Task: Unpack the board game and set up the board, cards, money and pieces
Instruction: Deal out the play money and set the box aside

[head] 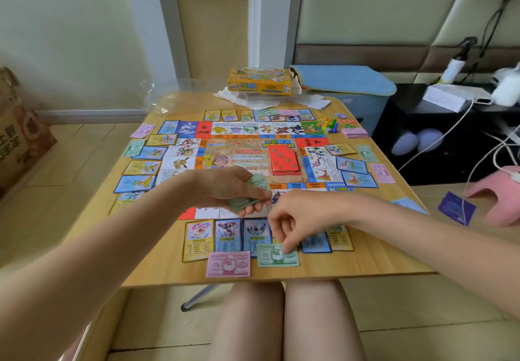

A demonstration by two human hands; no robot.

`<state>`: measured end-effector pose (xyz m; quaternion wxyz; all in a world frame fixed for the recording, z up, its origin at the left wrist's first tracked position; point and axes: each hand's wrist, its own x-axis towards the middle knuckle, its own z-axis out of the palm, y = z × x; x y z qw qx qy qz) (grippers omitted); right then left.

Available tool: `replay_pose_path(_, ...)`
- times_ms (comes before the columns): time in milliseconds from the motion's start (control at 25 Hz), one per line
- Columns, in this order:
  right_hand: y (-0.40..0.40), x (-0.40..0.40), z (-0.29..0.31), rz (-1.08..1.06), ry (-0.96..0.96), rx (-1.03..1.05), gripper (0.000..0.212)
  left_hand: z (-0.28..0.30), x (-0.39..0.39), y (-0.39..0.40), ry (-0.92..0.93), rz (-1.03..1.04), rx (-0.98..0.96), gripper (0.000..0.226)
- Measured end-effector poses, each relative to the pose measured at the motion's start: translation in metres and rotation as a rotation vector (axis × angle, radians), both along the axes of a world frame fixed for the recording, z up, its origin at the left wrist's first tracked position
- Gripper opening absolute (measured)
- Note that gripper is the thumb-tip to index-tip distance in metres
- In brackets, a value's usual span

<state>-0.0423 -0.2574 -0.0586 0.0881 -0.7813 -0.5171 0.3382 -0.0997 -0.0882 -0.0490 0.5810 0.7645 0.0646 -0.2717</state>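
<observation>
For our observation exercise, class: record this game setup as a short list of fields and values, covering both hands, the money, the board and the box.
left hand: holds a stack of green notes above the board
right hand: fingertips on a green note lying on the table
pink note: flat, left of the green note
board: unfolded, cards around its edges
red deck: on the board's centre
pieces: far right corner
box: far table edge

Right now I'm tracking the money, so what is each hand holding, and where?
Left hand grips green notes by their end. Right hand fingertips touch a green note on the table.
</observation>
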Motion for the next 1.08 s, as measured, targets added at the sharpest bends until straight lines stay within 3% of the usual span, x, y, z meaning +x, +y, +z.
replay_pose_path(160, 0.001, 0.007, 0.011, -0.038, 0.065, 0.036, 0.021, -0.003, 0.013, -0.004, 0.004, 0.002, -0.011, 0.020)
replay_pose_path(400, -0.037, 0.062, 0.040, -0.498, -0.027, 0.352, 0.013, -0.003, 0.042, -0.030, 0.035, 0.052, -0.213, 0.036)
replay_pose_path(520, -0.057, 0.073, 0.041, -0.556, 0.061, 0.455, 0.016, -0.003, 0.064, -0.058, -0.051, 0.001, -0.268, 0.040)
replay_pose_path(800, -0.110, 0.090, 0.041, -0.669, -0.153, 0.472, 0.030, 0.008, 0.104, -0.136, -0.255, -0.068, -0.206, 0.029)
replay_pose_path(1080, -0.139, 0.097, 0.023, -0.932, 0.264, 0.617, 0.019, 0.003, 0.117, -0.161, -0.250, -0.067, -0.129, 0.040)
